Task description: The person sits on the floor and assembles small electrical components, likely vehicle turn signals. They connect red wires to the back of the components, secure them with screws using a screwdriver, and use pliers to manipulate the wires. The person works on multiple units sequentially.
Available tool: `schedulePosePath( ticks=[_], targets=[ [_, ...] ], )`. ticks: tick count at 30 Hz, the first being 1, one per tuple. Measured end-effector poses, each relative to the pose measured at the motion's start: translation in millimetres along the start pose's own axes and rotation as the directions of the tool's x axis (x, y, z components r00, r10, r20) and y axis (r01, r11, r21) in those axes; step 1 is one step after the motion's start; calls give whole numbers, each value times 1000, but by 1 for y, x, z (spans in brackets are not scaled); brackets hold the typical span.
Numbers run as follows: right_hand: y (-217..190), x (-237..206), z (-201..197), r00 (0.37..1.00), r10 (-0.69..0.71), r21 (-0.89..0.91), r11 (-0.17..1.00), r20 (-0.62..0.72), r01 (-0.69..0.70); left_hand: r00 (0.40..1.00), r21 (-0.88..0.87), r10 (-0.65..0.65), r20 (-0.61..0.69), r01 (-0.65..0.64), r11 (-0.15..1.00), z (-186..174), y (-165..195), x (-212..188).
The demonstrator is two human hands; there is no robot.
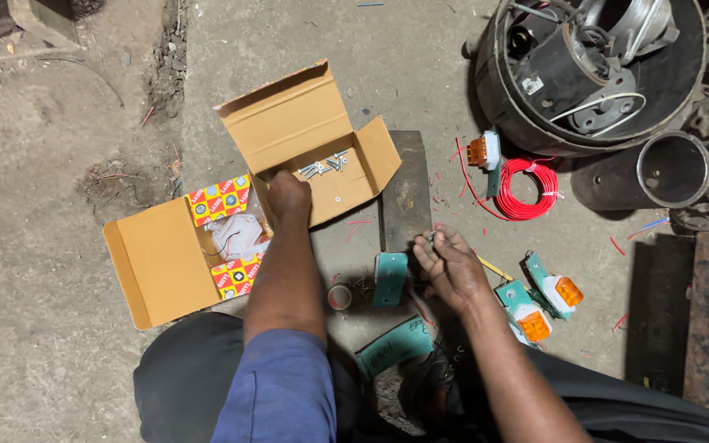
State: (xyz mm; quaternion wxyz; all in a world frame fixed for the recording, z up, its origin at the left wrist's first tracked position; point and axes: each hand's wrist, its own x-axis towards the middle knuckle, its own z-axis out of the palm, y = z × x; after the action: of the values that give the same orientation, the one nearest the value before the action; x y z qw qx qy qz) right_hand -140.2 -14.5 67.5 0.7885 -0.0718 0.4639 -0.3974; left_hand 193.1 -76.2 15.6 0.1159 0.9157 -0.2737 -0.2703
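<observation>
A small metal part (pixel 431 237) is pinched in the right hand (pixel 451 267) fingertips. The left hand (pixel 287 197) is curled over the open cardboard box (pixel 305 139), its grip hidden. Loose screws (pixel 324 165) lie just right and farther off, nearer the left hand.

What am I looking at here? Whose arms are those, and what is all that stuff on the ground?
The picture comes from a camera worn on a person's head, looking down, so the arms are that person's own. They sit on a concrete floor. The left hand reaches into an open cardboard box with small silver screws inside. The right hand pinches something tiny; I cannot tell what. Nearby lie green brackets with orange lamps, a coil of red wire, a roll of tape, and a big black tub of metal machine parts.
</observation>
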Motion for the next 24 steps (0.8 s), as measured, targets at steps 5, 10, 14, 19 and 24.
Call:
schedulePosePath(
  ticks=[5, 10, 14, 19, 24],
  targets=[
    [3, 3, 1, 993, 0, -48, 999, -117, -6, 1000, -219, -21, -19, 16, 976, 5, 1, -12],
    [2, 4, 2, 997, 6, -56, 998, -78, -10, 937, -196, 349, -6, -343, 919, 5, 17, -20],
    [2, 1, -5, 993, 57, -81, 995, -101, -65, 891, 44, 449, 72, -452, 891, 11, 31, -16],
    [5, -2, -11, 989, 51, -117, 991, -138, -67, 833, 326, 523, 183, -553, 767, 25, 27, -12],
    [7, 8, -4, 988, 9, -58, 998, -155, -18, 908, 228, 380, 175, -413, 882, 15, 35, -2]
  ],
)
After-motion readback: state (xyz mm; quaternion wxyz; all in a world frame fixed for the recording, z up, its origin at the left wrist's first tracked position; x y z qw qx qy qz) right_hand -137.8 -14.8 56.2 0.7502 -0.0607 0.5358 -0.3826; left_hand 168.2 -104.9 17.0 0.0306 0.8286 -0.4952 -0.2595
